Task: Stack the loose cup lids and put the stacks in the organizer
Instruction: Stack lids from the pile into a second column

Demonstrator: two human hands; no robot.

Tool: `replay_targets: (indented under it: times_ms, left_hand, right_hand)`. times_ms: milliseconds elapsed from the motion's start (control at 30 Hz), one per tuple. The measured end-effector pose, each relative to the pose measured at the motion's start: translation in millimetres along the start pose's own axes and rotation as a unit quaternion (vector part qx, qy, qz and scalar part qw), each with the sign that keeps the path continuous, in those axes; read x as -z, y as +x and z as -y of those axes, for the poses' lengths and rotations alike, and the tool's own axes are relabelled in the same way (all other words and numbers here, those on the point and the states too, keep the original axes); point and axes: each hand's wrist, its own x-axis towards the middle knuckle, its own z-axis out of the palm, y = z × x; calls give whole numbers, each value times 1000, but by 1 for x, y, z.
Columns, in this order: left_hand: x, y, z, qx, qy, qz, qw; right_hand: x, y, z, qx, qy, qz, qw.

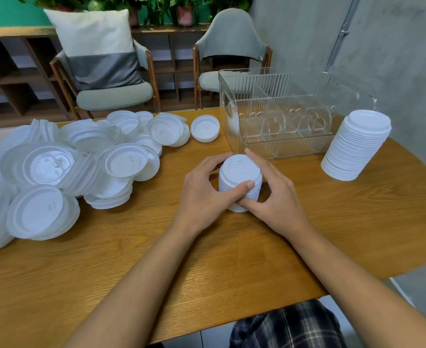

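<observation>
- Bare table (219, 267) lies open across the lower frame.
- Heap of loose lids (64, 167) fills the left side.
- Open-topped organizer (279, 84) walls off the upper right; tall lid stack (356, 146) just beside it, short lid stack (239, 167) before it at centre.

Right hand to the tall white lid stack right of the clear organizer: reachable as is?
Probably yes, once freed. The right hand grips the short white lid stack together with the left hand; only bare wooden table lies between it and the tall white lid stack.
</observation>
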Motion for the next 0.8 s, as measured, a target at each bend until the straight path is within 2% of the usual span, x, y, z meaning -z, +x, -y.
replay_targets:
  times_ms: [200,500,600,667,800]
  left_hand:
    - [-1,0,-3,6,4,-15,1000]
    - [-3,-2,5,26,0,16,1000]
    - [3,1,11,6,7,56,998]
    - [10,5,20,-15,8,52,999]
    - [16,22,43,-14,121,13,992]
  right_hand:
    - [0,0,-1,4,-6,4,1000]
    - [-1,-1,-1,5,-10,-3,1000]
    - [-1,-1,1,3,-10,-12,1000]
    - [0,0,2,-8,-11,-29,1000]
    - [0,2,1,-43,-25,-64,997]
